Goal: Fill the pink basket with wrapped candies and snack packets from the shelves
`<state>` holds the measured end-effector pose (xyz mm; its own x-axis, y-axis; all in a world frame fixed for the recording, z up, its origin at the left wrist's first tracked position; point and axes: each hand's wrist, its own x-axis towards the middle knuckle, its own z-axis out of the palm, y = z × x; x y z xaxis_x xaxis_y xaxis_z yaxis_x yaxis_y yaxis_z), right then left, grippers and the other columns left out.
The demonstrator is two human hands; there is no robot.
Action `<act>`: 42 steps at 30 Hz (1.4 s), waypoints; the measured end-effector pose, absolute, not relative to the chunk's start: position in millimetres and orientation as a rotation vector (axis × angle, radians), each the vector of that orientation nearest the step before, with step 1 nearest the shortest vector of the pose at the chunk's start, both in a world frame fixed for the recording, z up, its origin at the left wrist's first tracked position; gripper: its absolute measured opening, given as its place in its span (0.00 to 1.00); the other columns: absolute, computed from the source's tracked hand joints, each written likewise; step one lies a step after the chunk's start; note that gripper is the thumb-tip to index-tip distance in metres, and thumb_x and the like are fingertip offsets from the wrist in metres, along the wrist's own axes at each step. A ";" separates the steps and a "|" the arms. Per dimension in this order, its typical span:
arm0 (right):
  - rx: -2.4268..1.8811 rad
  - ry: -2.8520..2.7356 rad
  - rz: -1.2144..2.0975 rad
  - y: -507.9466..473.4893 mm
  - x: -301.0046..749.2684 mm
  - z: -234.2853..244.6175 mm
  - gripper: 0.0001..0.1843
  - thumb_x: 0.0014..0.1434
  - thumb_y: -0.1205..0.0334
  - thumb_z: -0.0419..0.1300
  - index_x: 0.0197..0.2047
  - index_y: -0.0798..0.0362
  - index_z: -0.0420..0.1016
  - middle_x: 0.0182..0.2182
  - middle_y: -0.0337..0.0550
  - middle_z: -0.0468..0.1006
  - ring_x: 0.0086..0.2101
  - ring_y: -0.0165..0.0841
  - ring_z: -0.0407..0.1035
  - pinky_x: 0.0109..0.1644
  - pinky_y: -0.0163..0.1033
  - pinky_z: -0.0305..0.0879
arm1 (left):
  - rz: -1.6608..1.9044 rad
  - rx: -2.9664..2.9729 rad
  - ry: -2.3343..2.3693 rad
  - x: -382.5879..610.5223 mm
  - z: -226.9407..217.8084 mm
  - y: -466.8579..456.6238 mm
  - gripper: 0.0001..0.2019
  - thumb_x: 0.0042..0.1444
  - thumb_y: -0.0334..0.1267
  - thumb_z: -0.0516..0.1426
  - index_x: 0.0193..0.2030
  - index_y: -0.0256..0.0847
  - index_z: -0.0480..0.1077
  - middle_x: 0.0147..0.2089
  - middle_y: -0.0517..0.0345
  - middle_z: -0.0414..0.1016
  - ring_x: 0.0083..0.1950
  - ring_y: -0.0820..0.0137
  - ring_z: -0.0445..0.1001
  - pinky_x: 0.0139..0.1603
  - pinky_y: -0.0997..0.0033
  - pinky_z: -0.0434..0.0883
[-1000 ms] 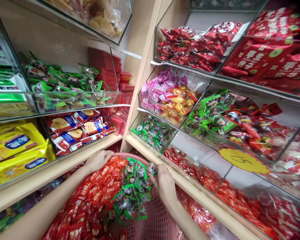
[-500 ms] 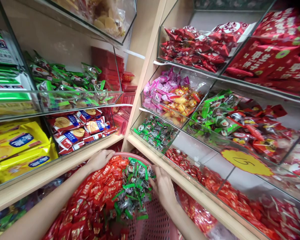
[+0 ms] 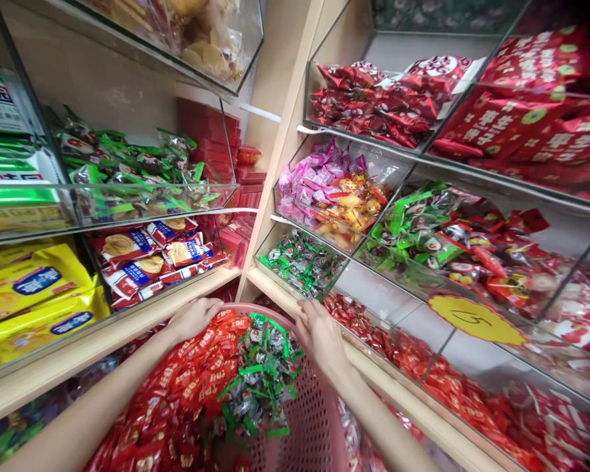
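Note:
A pink plastic basket (image 3: 319, 419) with a perforated wall sits below me, heaped with red-wrapped candies (image 3: 196, 380) on its left and middle. Clear-wrapped candies with green ends (image 3: 268, 367) lie on its right side. My left hand (image 3: 196, 319) grips the basket's far left rim, fingertips partly hidden over the edge. My right hand (image 3: 322, 337) is above the right rim beside the wooden shelf edge, its fingers slightly bent and apart with nothing seen in them. Close ahead of it stands a clear bin of small green-and-silver candies (image 3: 302, 262).
Shelves with clear bins meet in a corner ahead. Yellow snack packs (image 3: 39, 288) and red-and-blue biscuit packs (image 3: 152, 259) fill the left side. On the right are pink-wrapped sweets (image 3: 314, 177), red packs (image 3: 388, 98), a yellow price tag (image 3: 476, 319) and a bin of red candies (image 3: 423, 354).
My right hand has moved up and off the green-ended candies and rim, toward the shelf edge. My left hand stays on the rim. The view has shifted slightly.

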<state>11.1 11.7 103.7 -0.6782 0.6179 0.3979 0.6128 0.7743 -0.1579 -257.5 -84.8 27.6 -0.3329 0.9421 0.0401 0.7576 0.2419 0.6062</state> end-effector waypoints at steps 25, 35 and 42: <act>-1.225 -2.618 0.420 114.3 -52.3 114.5 0.10 0.51 0.58 0.57 0.26 0.55 0.75 0.24 0.42 0.75 0.28 0.31 0.68 0.29 0.32 0.55 | 0.802 1.587 2.164 -258.5 27.0 -86.2 0.22 0.56 0.52 0.41 0.37 0.48 0.73 0.40 0.59 0.77 0.42 0.64 0.73 0.46 0.70 0.64; -0.820 -2.428 0.561 45.6 -32.8 137.2 0.11 0.55 0.57 0.53 0.39 0.52 0.70 0.34 0.42 0.75 0.31 0.30 0.68 0.36 0.34 0.61 | 0.785 1.566 2.170 -254.5 34.9 -87.7 0.22 0.56 0.51 0.41 0.39 0.47 0.72 0.40 0.58 0.77 0.42 0.64 0.73 0.45 0.71 0.64; -0.958 -2.305 1.542 21.5 -16.0 94.9 0.07 0.53 0.57 0.55 0.32 0.53 0.66 0.19 0.34 0.72 0.21 0.28 0.69 0.24 0.31 0.63 | 0.788 1.541 2.184 -253.8 35.7 -87.9 0.22 0.56 0.52 0.41 0.38 0.46 0.72 0.39 0.57 0.77 0.42 0.64 0.73 0.45 0.71 0.64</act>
<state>-16.0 21.5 94.9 -0.7677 0.6157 -0.1780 0.3996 0.2426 -0.8840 -253.8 -87.9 35.7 -0.3453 0.9380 0.0305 0.7415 0.2528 0.6215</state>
